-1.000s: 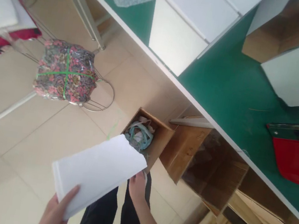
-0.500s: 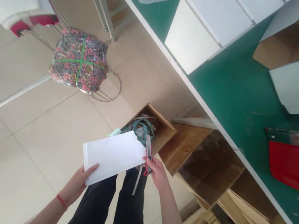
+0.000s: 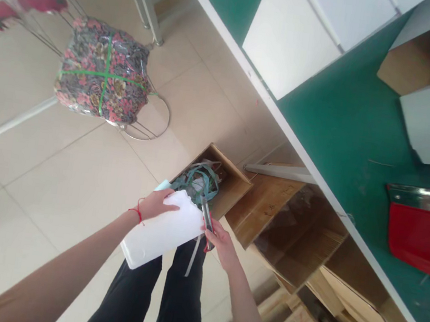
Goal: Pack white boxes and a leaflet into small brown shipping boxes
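Observation:
I hold a flat white packet (image 3: 165, 231) over my legs, above the tiled floor. My left hand (image 3: 158, 203), with a red string at the wrist, lies on the packet's upper far edge with fingers curled over it. My right hand (image 3: 222, 239) is closed on a slim knife-like tool (image 3: 206, 221) with a red part, at the packet's right end. A loose strap (image 3: 192, 256) hangs down from that end. Just beyond stands an open cardboard box (image 3: 235, 188) holding tangled green and white straps (image 3: 198, 180).
A green-topped table (image 3: 343, 126) with white edge runs diagonally at right, carrying white boxes (image 3: 291, 44), an open carton (image 3: 425, 57) and a red tool (image 3: 424, 233). Brown cartons and wood sit under it. A floral wrapped bundle (image 3: 102, 78) rests on a wire rack at left.
The white packet came down and closer to the box. My left hand shifted from its near underside to its far top edge. My right hand now shows the tool at the packet's end.

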Demonstrator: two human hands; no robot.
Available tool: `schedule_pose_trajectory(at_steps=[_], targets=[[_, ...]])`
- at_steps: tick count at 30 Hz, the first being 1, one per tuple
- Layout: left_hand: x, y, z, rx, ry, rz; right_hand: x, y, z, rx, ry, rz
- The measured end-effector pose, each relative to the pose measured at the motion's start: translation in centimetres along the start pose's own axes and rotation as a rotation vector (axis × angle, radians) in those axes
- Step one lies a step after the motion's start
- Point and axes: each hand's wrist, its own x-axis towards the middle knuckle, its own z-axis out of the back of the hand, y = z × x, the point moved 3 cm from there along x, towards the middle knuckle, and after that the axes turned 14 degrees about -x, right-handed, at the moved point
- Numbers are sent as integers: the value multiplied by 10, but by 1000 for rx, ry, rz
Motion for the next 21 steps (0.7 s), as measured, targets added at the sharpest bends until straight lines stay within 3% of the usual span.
schedule_pose_trajectory(at_steps=[2,4,6,11,16,21], targets=[[8,4,-11,-8,0,9,0,-4,9,-93,-177,-49],[10,9,-21,-25,7,16,-2,-6,14,-180,-273,-146],[11,10,-29,-60,17,18,-5,-1,11,-265,-261,-196],[24,4,-39,-135,20,26,-3,34,-7,-596,-216,-19],[36,-2,-34,-132,34,36,13,60,-15,-881,-165,-10],[41,-4,-26,-100,77,47,29,70,-20,-1090,-53,-73]])
